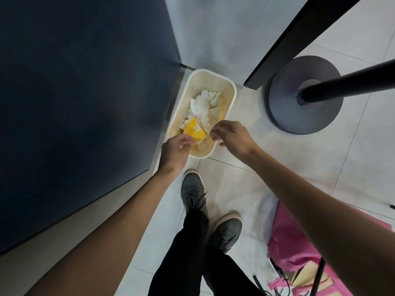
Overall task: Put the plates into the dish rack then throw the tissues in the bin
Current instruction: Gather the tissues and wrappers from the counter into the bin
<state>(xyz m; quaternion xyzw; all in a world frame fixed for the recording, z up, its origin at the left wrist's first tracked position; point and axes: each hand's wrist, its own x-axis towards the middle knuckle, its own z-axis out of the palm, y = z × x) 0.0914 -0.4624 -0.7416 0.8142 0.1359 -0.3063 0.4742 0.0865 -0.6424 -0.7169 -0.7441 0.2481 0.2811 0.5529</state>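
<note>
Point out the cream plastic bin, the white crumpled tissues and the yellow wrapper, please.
cream plastic bin (210,71): head view, far rim.
white crumpled tissues (204,103): head view, middle of the heap.
yellow wrapper (195,131): head view, its flat face.

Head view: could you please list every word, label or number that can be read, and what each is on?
The label on the packet: print too small and blurred to read.
On the pink mat: large pale letters, cut off and partly hidden, unreadable.
No other text shows.
</note>
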